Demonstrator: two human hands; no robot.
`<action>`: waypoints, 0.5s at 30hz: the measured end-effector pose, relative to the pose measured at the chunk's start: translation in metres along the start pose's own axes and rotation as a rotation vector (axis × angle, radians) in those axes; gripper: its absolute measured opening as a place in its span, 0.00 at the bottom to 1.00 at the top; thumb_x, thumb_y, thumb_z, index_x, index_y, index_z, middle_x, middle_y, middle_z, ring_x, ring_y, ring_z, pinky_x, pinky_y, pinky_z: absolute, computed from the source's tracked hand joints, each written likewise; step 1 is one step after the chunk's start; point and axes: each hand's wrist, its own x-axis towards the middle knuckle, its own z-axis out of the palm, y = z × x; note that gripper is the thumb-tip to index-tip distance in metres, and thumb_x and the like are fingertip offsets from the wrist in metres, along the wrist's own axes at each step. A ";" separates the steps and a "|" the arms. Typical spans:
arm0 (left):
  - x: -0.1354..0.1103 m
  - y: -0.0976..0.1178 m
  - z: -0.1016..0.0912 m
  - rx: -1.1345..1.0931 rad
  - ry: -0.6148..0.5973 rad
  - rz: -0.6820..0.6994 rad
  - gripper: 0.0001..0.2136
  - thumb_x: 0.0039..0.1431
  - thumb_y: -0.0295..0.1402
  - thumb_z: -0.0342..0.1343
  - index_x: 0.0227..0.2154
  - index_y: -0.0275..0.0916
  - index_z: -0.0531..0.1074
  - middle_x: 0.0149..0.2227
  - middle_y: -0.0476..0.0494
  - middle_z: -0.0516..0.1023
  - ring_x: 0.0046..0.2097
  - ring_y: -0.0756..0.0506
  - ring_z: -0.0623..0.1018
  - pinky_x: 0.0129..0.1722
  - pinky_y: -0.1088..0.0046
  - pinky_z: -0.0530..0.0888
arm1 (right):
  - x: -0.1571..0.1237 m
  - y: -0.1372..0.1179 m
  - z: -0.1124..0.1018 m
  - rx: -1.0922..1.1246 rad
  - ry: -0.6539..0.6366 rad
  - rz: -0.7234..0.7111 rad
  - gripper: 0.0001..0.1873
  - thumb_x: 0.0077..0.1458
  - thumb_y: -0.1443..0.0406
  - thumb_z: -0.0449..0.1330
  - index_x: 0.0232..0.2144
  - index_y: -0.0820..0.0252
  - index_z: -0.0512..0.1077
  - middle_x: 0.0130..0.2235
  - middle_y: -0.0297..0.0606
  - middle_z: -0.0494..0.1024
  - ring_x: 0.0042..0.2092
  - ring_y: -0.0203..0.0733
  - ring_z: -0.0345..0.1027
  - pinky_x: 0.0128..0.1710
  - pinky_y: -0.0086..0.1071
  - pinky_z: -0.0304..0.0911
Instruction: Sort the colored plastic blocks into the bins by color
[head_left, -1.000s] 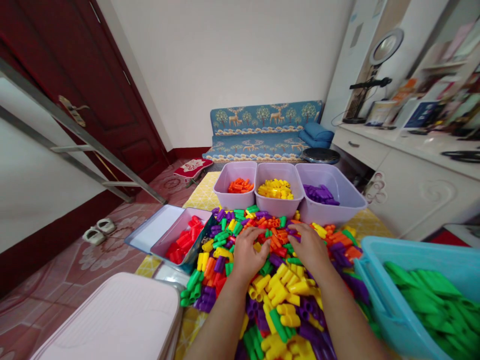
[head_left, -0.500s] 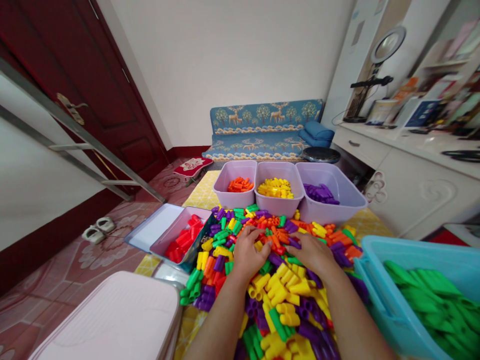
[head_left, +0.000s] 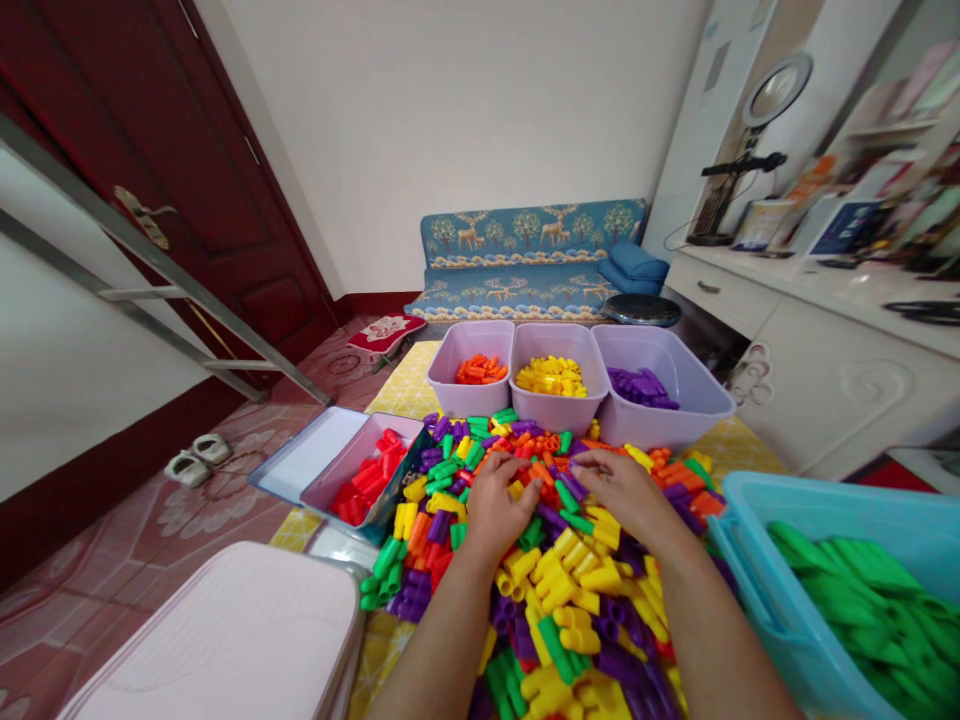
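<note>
A heap of plastic tube blocks (head_left: 559,590) in yellow, green, purple, orange and red covers the table in front of me. My left hand (head_left: 496,505) lies on the heap with its fingers curled down among the blocks. My right hand (head_left: 626,493) rests beside it, fingers bent over purple and orange pieces near the heap's far edge. I cannot make out what either hand grips. Beyond them stand three lilac bins: orange blocks (head_left: 480,370), yellow blocks (head_left: 551,377) and purple blocks (head_left: 641,387).
A lilac bin of red blocks (head_left: 367,478) sits on a blue lid at the left. A light blue tub (head_left: 757,580) of green blocks is at the right. A pink lid (head_left: 225,640) lies near left. White cabinets run along the right; a sofa stands behind.
My right hand has shifted slightly back and forth over the heap, stirring purple and orange blocks. My left hand has barely moved.
</note>
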 end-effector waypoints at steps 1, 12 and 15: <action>0.000 0.000 0.000 -0.002 0.000 -0.002 0.11 0.54 0.36 0.58 0.40 0.41 0.77 0.42 0.42 0.74 0.45 0.43 0.75 0.46 0.65 0.73 | 0.000 -0.003 0.000 0.066 -0.015 0.014 0.15 0.49 0.57 0.57 0.34 0.59 0.75 0.33 0.40 0.80 0.33 0.44 0.73 0.33 0.35 0.67; 0.001 -0.002 0.000 -0.054 0.013 -0.027 0.12 0.51 0.36 0.61 0.40 0.40 0.78 0.42 0.41 0.75 0.44 0.42 0.75 0.45 0.64 0.73 | 0.004 -0.012 -0.005 0.811 0.523 -0.036 0.25 0.45 0.58 0.66 0.46 0.59 0.71 0.40 0.39 0.79 0.39 0.43 0.76 0.42 0.39 0.70; 0.001 -0.003 0.000 -0.038 0.003 -0.030 0.12 0.52 0.36 0.60 0.40 0.39 0.77 0.43 0.41 0.75 0.44 0.42 0.75 0.46 0.65 0.73 | 0.005 -0.017 -0.015 1.014 0.595 -0.162 0.32 0.42 0.62 0.68 0.51 0.56 0.66 0.56 0.46 0.70 0.53 0.47 0.69 0.55 0.46 0.62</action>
